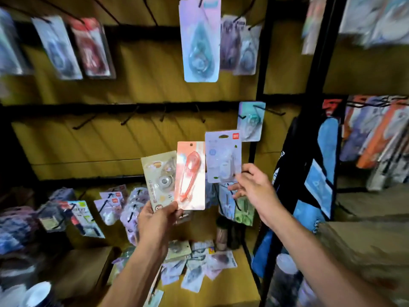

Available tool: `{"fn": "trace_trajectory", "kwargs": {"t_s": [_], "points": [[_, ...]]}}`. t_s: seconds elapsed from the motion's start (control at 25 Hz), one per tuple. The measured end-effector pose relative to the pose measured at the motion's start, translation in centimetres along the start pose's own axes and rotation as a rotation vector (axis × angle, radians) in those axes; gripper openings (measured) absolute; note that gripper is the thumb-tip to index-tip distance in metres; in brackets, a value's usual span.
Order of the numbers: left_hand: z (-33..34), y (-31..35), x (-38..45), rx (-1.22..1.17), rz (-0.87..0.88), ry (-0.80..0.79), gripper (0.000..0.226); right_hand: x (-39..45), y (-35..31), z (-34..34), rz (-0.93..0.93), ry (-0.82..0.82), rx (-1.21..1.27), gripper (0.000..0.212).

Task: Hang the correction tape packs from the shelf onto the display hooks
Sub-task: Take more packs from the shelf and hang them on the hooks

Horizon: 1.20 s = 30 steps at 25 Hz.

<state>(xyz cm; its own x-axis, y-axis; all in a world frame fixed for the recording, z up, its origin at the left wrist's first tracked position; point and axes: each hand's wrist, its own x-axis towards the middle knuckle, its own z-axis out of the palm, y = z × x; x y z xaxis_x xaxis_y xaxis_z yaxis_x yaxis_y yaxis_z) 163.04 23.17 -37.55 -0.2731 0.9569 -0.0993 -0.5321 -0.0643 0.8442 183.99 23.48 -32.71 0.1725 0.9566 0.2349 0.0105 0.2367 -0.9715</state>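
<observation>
My left hand (158, 220) grips two correction tape packs by their lower ends: a beige pack (158, 176) and, in front of it, an orange-pink pack (190, 176). My right hand (252, 185) pinches a pale lilac pack (222, 155) by its lower right corner and holds it upright in front of the yellow display board. Just above it a teal pack (251, 121) hangs on a black hook (269, 110). Several bare hooks (129, 118) stick out of the middle rail. More loose packs (194, 265) lie on the shelf below my arms.
A large blue pack (200, 39) hangs top centre with grey packs (240, 46) beside it. Red and grey packs (73, 48) hang at the upper left. Packs on low hooks (86, 218) fill the lower left. A black upright post (263, 63) bounds the board; a blue bag (314, 173) hangs right.
</observation>
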Motion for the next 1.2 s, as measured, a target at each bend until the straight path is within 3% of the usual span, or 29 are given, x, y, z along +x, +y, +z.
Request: {"fn": "trace_trajectory", "kwargs": {"t_s": [0.24, 0.6, 0.72, 0.8, 0.88, 1.04, 1.2], "points": [[2.1, 1.7, 0.4, 0.057, -0.038, -0.002, 0.028, 1.0, -3.6, -1.9, -0.049, 0.277, -0.209, 0.013], [2.1, 0.2, 1.5, 0.066, -0.078, -0.024, 0.03, 2.0, -3.5, -2.2, -0.067, 0.383, -0.183, 0.006], [2.4, -0.2, 2.4, 0.049, -0.084, -0.012, 0.032, 3.4, -3.8, -2.1, -0.172, 0.428, -0.247, 0.011], [2.7, -0.1, 3.2, 0.033, -0.075, -0.004, 0.033, 5.3, -3.7, -1.5, -0.216, 0.407, -0.376, 0.009], [3.3, 0.0, 4.2, 0.024, -0.057, -0.009, 0.033, 8.2, -3.3, -1.0, -0.182, 0.344, -0.435, 0.02], [4.0, -0.1, 6.2, 0.008, -0.037, -0.028, 0.035, 14.7, -3.3, -0.1, 0.063, 0.138, -0.318, 0.042], [3.8, -0.3, 8.1, 0.009, -0.031, -0.032, 0.035, 19.3, -3.1, 1.0, 0.227, 0.082, -0.209, 0.051]]}}
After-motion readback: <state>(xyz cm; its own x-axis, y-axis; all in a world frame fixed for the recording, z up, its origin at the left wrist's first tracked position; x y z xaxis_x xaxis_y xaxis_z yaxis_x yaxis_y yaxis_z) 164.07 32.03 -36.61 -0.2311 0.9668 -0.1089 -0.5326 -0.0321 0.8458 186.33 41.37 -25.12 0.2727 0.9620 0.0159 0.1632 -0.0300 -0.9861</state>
